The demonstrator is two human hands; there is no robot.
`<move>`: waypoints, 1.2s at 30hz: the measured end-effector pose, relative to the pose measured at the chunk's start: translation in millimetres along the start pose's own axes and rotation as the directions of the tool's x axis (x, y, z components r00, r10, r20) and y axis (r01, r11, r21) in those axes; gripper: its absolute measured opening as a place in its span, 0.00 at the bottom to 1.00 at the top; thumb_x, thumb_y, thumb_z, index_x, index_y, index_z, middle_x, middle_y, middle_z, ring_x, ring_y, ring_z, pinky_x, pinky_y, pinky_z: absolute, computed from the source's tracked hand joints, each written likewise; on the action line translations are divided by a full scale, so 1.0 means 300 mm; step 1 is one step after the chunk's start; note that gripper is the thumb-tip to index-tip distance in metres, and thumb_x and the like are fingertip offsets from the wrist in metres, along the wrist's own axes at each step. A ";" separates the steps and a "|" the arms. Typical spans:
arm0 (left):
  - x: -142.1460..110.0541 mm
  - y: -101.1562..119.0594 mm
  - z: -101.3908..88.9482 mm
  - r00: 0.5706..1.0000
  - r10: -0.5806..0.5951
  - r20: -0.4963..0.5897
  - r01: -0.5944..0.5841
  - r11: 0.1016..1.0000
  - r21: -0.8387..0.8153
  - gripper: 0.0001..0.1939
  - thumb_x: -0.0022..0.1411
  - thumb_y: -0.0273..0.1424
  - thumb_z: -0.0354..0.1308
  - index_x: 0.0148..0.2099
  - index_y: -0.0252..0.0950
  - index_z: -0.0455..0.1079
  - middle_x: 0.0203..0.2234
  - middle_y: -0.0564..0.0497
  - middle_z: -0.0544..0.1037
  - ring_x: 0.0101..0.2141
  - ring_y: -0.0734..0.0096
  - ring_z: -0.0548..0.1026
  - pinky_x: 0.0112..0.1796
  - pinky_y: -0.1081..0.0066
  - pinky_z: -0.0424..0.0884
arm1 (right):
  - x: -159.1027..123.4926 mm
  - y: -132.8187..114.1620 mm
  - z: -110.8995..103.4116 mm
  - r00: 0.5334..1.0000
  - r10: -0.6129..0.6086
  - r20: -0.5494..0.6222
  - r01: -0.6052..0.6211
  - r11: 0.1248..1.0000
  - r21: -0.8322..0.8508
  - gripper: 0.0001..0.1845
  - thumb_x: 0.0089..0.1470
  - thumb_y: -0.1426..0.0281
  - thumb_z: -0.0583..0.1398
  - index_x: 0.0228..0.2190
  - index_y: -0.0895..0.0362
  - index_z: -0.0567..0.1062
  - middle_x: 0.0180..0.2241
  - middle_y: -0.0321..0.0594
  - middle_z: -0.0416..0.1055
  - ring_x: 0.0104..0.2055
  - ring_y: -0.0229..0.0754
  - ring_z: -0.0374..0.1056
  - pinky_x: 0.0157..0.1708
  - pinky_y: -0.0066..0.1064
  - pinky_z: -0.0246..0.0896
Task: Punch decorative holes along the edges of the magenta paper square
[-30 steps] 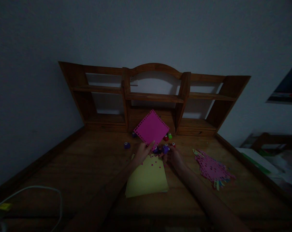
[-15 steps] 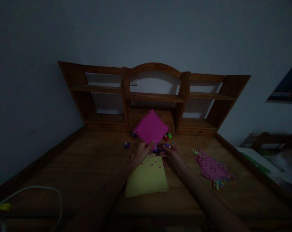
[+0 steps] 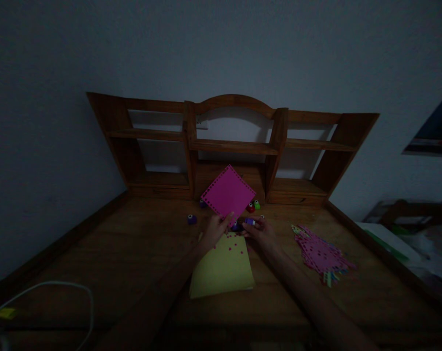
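Note:
My left hand (image 3: 216, 231) pinches the lower corner of a pink sheet of paper (image 3: 229, 191), tilted up like a diamond, with small holes punched along its edges. Just right of that corner, my right hand (image 3: 263, 233) is closed on a purple craft punch (image 3: 249, 222). A second dark purple punch (image 3: 236, 226) lies between the hands. Under them rests a stack of pale yellow paper (image 3: 223, 273), scattered with tiny pink cut-outs (image 3: 230, 249). Behind the sheet stand a red punch (image 3: 251, 207) and a green punch (image 3: 257, 204); another purple punch (image 3: 192, 219) sits to the left.
A heap of punched pink and coloured paper strips (image 3: 323, 253) lies on the wooden desk (image 3: 144, 253) at the right. A wooden shelf unit (image 3: 235, 146) rises at the back. A white cable (image 3: 91, 302) loops at the front left. The room is dim.
My right hand has turned the purple punch over onto its side and brought it slightly left, near the sheet's lower corner. My left hand and the pink sheet have hardly moved.

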State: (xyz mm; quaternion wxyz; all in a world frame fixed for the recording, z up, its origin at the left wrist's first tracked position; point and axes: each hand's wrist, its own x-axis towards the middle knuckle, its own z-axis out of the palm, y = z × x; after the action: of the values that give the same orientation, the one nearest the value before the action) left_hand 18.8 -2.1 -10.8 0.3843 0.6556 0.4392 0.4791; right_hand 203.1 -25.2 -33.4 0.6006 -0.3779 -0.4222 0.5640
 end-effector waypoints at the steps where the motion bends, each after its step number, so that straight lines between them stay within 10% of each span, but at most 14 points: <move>1: 0.000 -0.002 0.000 1.000 0.002 -0.001 -0.002 1.000 -0.001 0.28 0.62 0.53 0.52 0.22 0.34 0.66 0.14 0.55 0.67 0.18 0.74 0.66 0.23 0.74 0.60 | -0.003 -0.003 0.003 1.000 0.003 -0.015 -0.003 1.000 -0.013 0.26 0.38 0.65 0.74 0.37 0.55 0.71 0.30 0.36 0.78 0.25 0.39 0.75 0.29 0.30 0.73; 36: 0.000 -0.003 -0.002 1.000 0.016 0.013 -0.016 0.999 -0.030 0.27 0.62 0.52 0.52 0.23 0.35 0.65 0.15 0.56 0.65 0.18 0.74 0.64 0.23 0.74 0.59 | -0.031 -0.044 0.042 1.000 0.016 0.026 -0.014 0.998 -0.066 0.27 0.40 0.57 0.73 0.41 0.55 0.74 0.25 0.36 0.77 0.18 0.36 0.66 0.20 0.28 0.61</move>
State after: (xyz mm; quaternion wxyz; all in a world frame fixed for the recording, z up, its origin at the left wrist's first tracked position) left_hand 18.1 -1.9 -11.6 0.3931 0.6565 0.4243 0.4842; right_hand 196.0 -35.9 -17.4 0.5779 -0.3930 -0.4458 0.5593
